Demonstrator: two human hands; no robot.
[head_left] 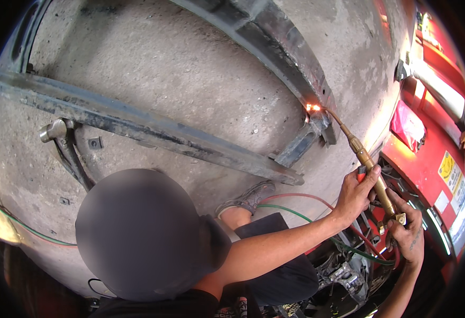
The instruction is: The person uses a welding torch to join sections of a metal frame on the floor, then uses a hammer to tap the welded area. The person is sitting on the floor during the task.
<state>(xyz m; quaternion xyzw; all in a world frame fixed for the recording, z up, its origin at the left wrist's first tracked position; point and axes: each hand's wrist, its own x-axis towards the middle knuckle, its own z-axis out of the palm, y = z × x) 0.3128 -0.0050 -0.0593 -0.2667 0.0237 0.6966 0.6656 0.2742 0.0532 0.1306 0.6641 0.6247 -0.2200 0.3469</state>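
Head view shows both your hands closed on one tool. The fingers of your left hand (353, 197) are wrapped round the body of a brass gas torch (362, 153), and a small red-and-black piece (361, 173) stands at these same fingers. Your right hand (410, 230) grips the rear end, its thumb and forefinger beside the brass fittings (400, 218). From your hands the torch points up and to the left, and its thin bent tip reaches a glowing orange spot (313, 107) at the lower end of a curved steel beam (280, 47).

This line is, in my judgement, the relation which counts most: the hot spot lies ahead along the torch's long axis, the beam's own length goes away from it to the upper left, and your left hand is the nearer one. Below the spot, a short steel bracket (297, 146) slopes down toward a long straight steel beam (137, 116) on the concrete floor (137, 58). Farther to the left lies a hammer (57, 130).

A dark, blurred round shape (147, 233) covers much of the lower left, your upper left arm seems partly behind it, and I cannot tell what it hides. The hammer's handle disappears at its edge. Glare hides the exact tip of the torch, and your right forearm is cut off by the lower border.
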